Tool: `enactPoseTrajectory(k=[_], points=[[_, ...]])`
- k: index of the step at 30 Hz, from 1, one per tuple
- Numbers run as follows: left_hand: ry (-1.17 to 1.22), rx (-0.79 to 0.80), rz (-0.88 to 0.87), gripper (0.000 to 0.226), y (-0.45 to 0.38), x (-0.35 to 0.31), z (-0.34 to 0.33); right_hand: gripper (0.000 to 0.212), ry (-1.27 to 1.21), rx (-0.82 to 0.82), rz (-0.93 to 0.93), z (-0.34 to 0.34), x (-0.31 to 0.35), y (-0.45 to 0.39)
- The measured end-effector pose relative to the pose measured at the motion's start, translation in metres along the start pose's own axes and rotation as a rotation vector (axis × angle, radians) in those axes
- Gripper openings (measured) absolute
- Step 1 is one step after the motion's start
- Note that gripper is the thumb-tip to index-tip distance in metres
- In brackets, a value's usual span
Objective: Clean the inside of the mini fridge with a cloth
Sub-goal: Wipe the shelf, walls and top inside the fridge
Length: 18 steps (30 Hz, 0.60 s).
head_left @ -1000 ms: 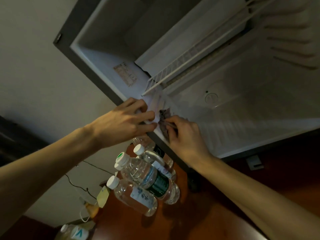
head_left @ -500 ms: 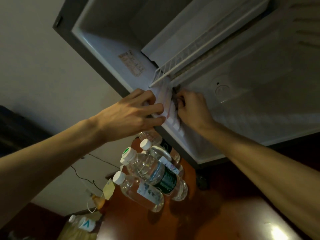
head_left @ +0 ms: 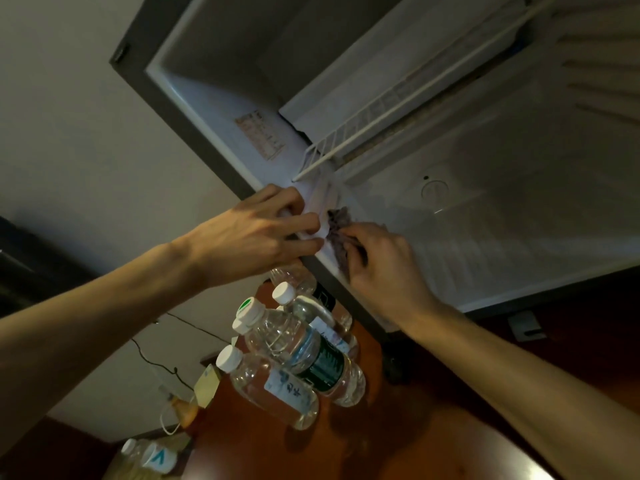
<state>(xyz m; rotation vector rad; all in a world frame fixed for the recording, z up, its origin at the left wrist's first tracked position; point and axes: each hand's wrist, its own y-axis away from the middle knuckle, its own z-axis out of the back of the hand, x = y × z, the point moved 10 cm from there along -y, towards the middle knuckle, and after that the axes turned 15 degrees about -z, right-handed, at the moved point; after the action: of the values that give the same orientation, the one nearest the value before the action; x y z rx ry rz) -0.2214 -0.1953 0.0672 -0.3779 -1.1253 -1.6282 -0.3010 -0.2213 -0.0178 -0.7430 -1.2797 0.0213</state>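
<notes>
Looking down through the head camera, I see a reddish-brown desk (head_left: pixel 433 445) under a plain pale wall (head_left: pixel 86 140), the whole view tilted and dim. An open fridge (head_left: pixel 519 220) stands on the desk with its white inside facing me, a wire shelf (head_left: pixel 363 133) running across it and a small label (head_left: pixel 261 135) stuck on its side wall. Several bottles (head_left: pixel 287 362) of water with white caps are grouped on the desk just beside the fridge's front corner, and one more bottle (head_left: pixel 149 455) lies near the desk's far edge, close to a thin cable (head_left: pixel 152 362) hanging along the wall.

Both arms reach forward to the fridge's front corner, below the end of the shelf. My left hand (head_left: pixel 256 233) lies knuckles up, fingers curled round a white ribbed piece (head_left: pixel 320 202) at the fridge's edge, gripping it. My right hand (head_left: pixel 384 268) sits just beside it, fingers bent and pinching a dark crumpled cloth (head_left: pixel 337 225), which is pressed against the fridge's inner wall right next to the white piece. The two hands are nearly touching.
</notes>
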Motion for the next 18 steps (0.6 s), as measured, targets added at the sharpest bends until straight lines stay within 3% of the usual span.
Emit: enactPoseTrajectory(k=[10,18], points=[[0.003,-0.051,-0.032,0.030,0.001,0.001,0.002,0.014,0.202,-0.054,-0.003,-0.021,-0.038,-0.092],[0.005,-0.016,-0.025,0.035,-0.002,0.001,0.001,0.018,0.145,0.031,0.130,-0.007,0.003,-0.015]])
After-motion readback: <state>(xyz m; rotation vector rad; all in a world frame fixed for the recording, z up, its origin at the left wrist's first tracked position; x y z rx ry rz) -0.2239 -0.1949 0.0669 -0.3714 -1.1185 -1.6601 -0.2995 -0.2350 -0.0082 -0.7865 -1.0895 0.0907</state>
